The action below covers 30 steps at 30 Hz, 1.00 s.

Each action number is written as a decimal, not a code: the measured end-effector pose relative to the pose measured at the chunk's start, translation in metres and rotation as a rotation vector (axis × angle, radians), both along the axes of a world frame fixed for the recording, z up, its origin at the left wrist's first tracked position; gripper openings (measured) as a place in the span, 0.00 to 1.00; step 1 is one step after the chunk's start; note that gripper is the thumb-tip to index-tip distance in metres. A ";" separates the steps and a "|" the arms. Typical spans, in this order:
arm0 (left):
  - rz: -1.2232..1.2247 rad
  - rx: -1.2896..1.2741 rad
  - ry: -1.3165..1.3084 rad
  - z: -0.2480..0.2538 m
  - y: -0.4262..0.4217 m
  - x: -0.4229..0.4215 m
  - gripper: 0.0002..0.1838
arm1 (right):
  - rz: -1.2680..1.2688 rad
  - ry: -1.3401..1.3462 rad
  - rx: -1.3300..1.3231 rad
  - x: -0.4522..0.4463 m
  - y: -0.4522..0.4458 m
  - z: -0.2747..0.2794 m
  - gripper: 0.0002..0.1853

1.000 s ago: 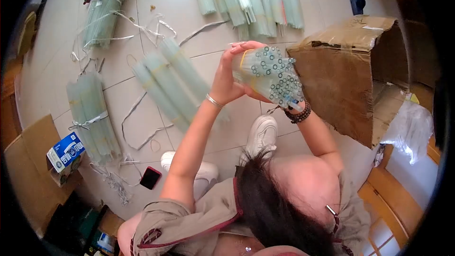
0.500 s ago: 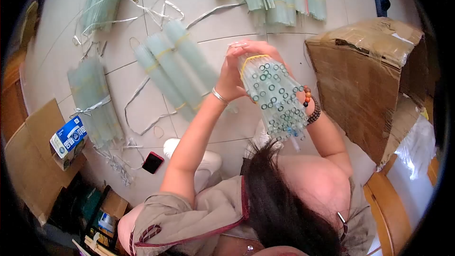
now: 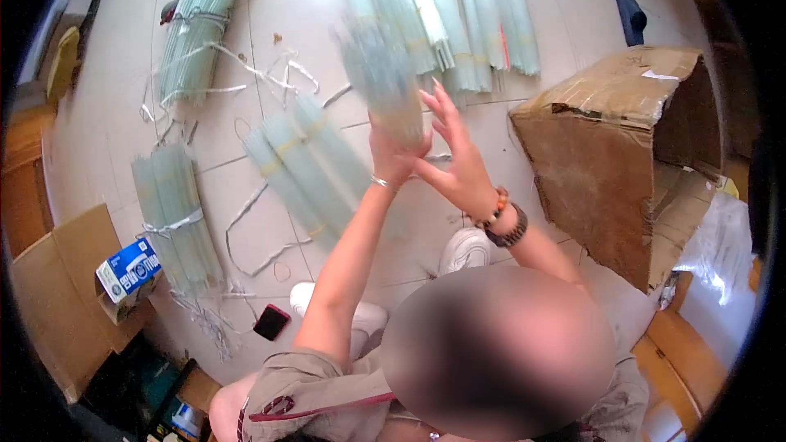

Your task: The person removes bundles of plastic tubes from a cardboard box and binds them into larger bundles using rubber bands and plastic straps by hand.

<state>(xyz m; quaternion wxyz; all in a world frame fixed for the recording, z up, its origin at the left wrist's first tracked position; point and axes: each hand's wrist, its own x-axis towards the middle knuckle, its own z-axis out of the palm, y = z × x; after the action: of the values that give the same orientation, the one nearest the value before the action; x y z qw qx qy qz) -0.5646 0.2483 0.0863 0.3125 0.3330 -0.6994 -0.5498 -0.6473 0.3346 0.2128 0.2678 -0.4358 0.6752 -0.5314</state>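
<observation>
head view, tube bundle [image 3: 381,74], near end in left hand [image 3: 396,152], right hand [image 3: 461,165] beside

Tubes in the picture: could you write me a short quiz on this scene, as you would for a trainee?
1. Which hand holds the raised bundle of tubes?
2. True or false: a dark beaded bracelet circles the right wrist.
3. Multiple choice: the opening of the big cardboard box faces the picture's (a) left edge, (b) right edge, (c) bottom left corner.

Key: 1. the left hand; 2. true; 3. b.
</observation>
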 end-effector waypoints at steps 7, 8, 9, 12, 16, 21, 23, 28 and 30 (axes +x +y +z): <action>0.104 0.416 -0.010 0.033 -0.118 -0.070 0.36 | 0.001 -0.070 0.112 -0.041 0.110 0.124 0.38; 0.119 0.426 -0.085 0.035 -0.142 -0.080 0.33 | -0.038 0.004 0.073 -0.050 0.128 0.140 0.37; 0.024 0.452 -0.175 0.053 -0.162 -0.088 0.26 | -0.141 0.098 0.068 -0.061 0.142 0.159 0.34; -0.030 0.523 -0.271 0.034 -0.216 -0.117 0.25 | -0.643 0.505 0.254 -0.107 0.163 0.223 0.26; 0.017 0.176 -0.382 -0.046 -0.249 -0.136 0.44 | -0.690 0.749 0.519 -0.253 0.205 0.240 0.14; 0.074 -0.457 -0.966 -0.001 -0.196 -0.130 0.47 | -0.518 0.168 1.204 -0.433 0.254 0.104 0.15; -0.021 -0.386 -0.842 -0.011 -0.204 -0.110 0.42 | -0.758 0.113 1.158 -0.543 0.348 -0.087 0.19; 0.032 -0.479 -0.628 -0.017 -0.190 -0.046 0.30 | -0.777 0.063 1.203 -0.477 0.394 -0.135 0.16; 0.095 -0.383 -0.534 0.002 -0.168 -0.033 0.27 | -0.815 0.031 1.148 -0.442 0.369 -0.127 0.15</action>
<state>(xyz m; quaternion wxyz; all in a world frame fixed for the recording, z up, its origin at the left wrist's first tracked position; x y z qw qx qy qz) -0.5977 0.0808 0.0880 0.2003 0.4328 -0.8310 -0.2864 -1.0889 0.7038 0.0861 0.2253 0.0543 0.9622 -0.1430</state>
